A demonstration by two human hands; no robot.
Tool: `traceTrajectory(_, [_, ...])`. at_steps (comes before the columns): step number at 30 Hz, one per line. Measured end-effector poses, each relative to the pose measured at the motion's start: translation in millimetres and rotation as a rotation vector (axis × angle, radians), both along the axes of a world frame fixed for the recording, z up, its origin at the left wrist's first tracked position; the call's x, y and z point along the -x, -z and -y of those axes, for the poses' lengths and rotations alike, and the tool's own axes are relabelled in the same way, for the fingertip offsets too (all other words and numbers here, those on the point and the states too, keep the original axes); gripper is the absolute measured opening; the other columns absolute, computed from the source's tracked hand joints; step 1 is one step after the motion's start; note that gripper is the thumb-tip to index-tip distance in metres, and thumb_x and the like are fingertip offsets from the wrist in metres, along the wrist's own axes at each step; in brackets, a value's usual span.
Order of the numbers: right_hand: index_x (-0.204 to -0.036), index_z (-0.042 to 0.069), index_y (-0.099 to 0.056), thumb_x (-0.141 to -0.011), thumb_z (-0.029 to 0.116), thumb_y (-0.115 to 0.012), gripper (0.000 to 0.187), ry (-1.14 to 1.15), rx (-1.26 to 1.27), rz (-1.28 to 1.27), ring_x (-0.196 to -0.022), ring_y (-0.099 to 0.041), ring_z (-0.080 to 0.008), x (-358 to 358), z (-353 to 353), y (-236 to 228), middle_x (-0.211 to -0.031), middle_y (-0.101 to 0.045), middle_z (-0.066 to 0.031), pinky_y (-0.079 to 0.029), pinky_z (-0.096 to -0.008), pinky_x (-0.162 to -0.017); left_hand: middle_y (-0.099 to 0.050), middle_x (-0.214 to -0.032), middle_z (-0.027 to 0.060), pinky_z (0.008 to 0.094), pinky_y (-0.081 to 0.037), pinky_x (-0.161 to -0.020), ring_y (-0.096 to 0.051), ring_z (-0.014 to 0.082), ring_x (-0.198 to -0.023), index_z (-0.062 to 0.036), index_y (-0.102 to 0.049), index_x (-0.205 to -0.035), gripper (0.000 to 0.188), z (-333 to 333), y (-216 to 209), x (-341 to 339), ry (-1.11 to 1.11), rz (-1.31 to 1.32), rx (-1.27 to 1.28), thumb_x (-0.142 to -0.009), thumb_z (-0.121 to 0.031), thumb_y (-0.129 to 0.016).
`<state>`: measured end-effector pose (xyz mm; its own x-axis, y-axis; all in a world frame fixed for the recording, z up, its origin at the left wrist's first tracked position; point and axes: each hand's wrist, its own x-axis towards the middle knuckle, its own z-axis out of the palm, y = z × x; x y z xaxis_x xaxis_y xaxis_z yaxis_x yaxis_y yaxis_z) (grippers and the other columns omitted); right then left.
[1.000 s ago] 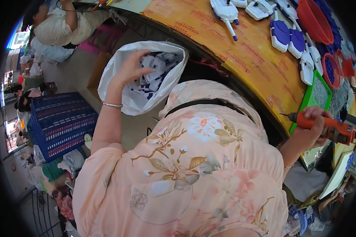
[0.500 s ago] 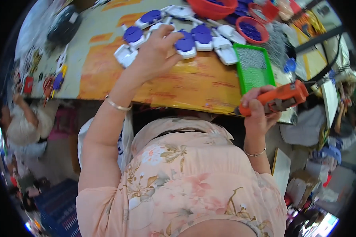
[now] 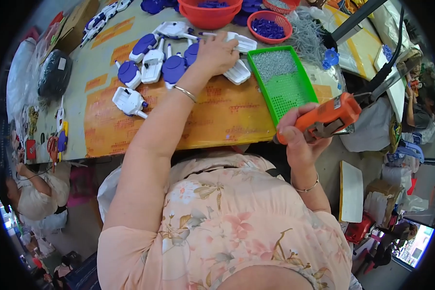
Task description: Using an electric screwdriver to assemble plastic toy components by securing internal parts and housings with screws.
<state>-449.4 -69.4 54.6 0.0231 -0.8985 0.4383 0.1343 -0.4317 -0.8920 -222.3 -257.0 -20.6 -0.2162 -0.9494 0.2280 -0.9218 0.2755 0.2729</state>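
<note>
Though aslant, screwdriver (image 3: pixel 331 113) inside right grip (image 3: pixel 302 147)

Power tool (image 3: pixel 331 112): smooth plastic. White housings (image 3: pixel 237 73): smooth plastic. Bangle (image 3: pixel 185 93): shiny metal. Shirt (image 3: pixel 256 224): matt cloth.

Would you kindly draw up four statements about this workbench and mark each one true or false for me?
1. The right hand holds an orange handheld power tool. True.
2. The left hand is inside the shallow, rectangular green plastic tray. False: it is over the white plastic housings.
3. A small, round red plastic basket holds dark-blue parts. True.
4. The tray holds red parts. False: it holds small silvery-grey pieces, gathered toward its far end.
</note>
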Motion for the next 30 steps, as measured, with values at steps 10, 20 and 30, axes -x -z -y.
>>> traceTrajectory(10, [-0.137, 0.009, -0.042, -0.071, -0.015, -0.068, 0.075, 0.091, -0.2, 0.201, -0.078, -0.063, -0.0127, -7.0, 1.5, 26.6, -0.097, -0.063, -0.0056, -0.055, -0.0299, -0.069, -0.049, -0.147, 0.0206, 0.0645, -0.031, -0.112, -0.048, 0.043, -0.131, -0.0179, -0.063, -0.135, 0.048, -118.5, -10.3, -32.8, -0.071, 0.163, -0.038, -0.095, -0.043, -0.06])
traceTrajectory(20, [-0.127, 0.003, -0.05, -0.091, 0.011, -0.072, 0.044, -0.029, 0.124, 0.097, -0.069, -0.055, -0.0151, 22.5, 21.9, -3.3, -0.084, -0.058, -0.0071, -0.048, -0.0299, -0.062, -0.054, -0.127, 0.0228, 0.0766, -0.025, -0.108, -0.046, 0.044, -0.132, -0.0058, -0.058, -0.125, 0.053, -208.1, -20.2, -24.5, 0.128, 0.068, 0.096, -0.074, -0.013, -0.072])
traceTrajectory(30, [-0.111, -0.002, -0.062, -0.089, -0.001, -0.072, 0.023, 0.201, 0.091, 0.062, -0.068, -0.065, -0.0151, 30.6, 66.6, -6.6, -0.081, -0.068, -0.0081, -0.053, -0.0296, -0.063, -0.057, -0.131, 0.0186, 0.044, -0.047, -0.103, -0.055, 0.0387, -0.124, -0.0012, -0.061, -0.126, 0.059, -203.5, -22.0, -11.0, 0.274, -0.4, -0.077, -0.073, -0.01, -0.085])
